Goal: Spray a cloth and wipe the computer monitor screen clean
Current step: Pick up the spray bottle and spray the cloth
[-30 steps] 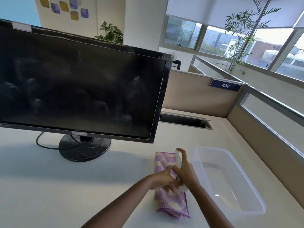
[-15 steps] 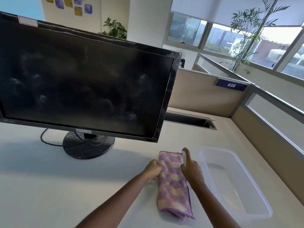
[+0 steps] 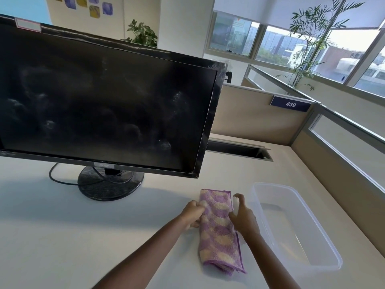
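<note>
A folded purple and cream cloth (image 3: 217, 230) lies on the white desk in front of me. My left hand (image 3: 192, 214) pinches the cloth's left edge. At the cloth's right edge my right hand (image 3: 243, 219) is wrapped around a small white spray bottle (image 3: 235, 203), a finger on its top. The black computer monitor (image 3: 104, 113) stands to the left on a round base (image 3: 110, 182), its dark screen smeared with pale smudges.
A clear plastic tub (image 3: 312, 265) sits just right of my right hand. A cable (image 3: 56, 177) loops from the monitor base. Beige partitions with a "439" sign (image 3: 290, 104) close the desk at the back and right. A cable slot (image 3: 237, 150) lies behind the monitor.
My left hand slid off the top of the cloth to its left edge. The right hand with the bottle shifted to the cloth's right side. The camera view drifted slightly.
</note>
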The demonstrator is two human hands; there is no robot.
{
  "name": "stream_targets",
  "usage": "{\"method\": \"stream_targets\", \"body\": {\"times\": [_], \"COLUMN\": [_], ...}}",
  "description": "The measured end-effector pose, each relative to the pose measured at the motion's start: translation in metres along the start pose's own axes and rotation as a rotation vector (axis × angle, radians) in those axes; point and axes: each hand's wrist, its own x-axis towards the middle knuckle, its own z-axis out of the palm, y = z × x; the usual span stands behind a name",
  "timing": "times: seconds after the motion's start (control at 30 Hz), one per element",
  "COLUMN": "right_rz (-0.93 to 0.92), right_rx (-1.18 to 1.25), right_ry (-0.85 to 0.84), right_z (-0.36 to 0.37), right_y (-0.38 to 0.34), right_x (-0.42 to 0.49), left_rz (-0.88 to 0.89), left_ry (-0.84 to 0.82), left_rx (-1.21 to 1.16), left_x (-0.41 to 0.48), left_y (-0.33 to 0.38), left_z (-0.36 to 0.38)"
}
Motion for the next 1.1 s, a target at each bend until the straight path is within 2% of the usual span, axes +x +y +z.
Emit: {"method": "stream_targets", "body": {"times": [0.07,0.13,0.2,0.3,0.37,0.43,0.53,0.67,0.8,0.93,1.1], "right_rz": [0.087,0.238,0.377,0.523,0.540,0.510,0.392,0.217,0.064,0.035,0.012], "right_rx": [0.110,0.351,0.738,1.386,1.555,1.446,1.073,0.644,0.256,0.120,0.078], "right_ry": [-0.097,-0.245,-0.387,-0.452,-0.492,-0.558,-0.561,-0.459,-0.368,-0.261,-0.140], "right_z": [-0.007,-0.017,-0.030,-0.042,-0.041,-0.036,-0.027,-0.019,-0.015,-0.008,-0.003], "right_y": [0.003,0.002,0.002,0.004,0.003,0.002,0.000,-0.003,-0.003,-0.001,0.000], "right_x": [-0.003,-0.007,-0.012,-0.019,-0.029,-0.037,-0.043,-0.048,-0.055,-0.060,-0.067], "left_rz": [-0.010,-0.022,-0.037,-0.045,-0.061,-0.079,-0.118,-0.147,-0.140,-0.130,-0.136], "left_ry": [-0.004,-0.004,-0.008,-0.022,-0.026,-0.031,-0.038,-0.059,-0.073,-0.055,-0.037], "left_rx": [-0.008,-0.013,-0.008,0.017,0.063,0.131,0.209,0.287,0.267,0.226,0.204], "left_x": [-0.001,-0.002,-0.003,-0.004,-0.005,-0.006,-0.009,-0.014,-0.017,-0.021,-0.027], "left_y": [-0.001,-0.002,-0.004,-0.007,-0.009,-0.010,-0.012,-0.015,-0.018,-0.019,-0.020], "left_z": [0.001,0.001,0.001,0.002,0.003,0.005,0.007,0.011,0.013,0.013,0.012]}}
